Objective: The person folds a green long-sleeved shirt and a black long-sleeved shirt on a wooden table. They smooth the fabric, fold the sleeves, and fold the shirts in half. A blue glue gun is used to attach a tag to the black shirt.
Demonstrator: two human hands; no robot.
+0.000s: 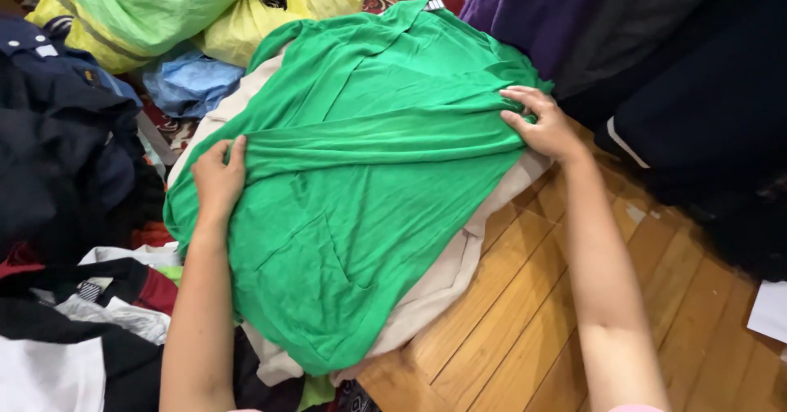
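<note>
A bright green garment (369, 174) lies spread over a beige cloth (447, 277) on a heap of clothes. My left hand (217, 178) grips a fold of the green fabric at its left edge. At the garment's right edge, my right hand (543, 125) pinches the same fold, thumb and fingers closed on the cloth. The fold runs across the garment between both hands.
Dark clothes (57, 141) pile up at the left, with white and red pieces below. Green and yellow plastic bags (156, 6) sit at the top left, a blue cloth (188, 80) beneath them. Purple and dark fabrics (623, 27) hang at the upper right. Wooden floor (525, 322) shows below.
</note>
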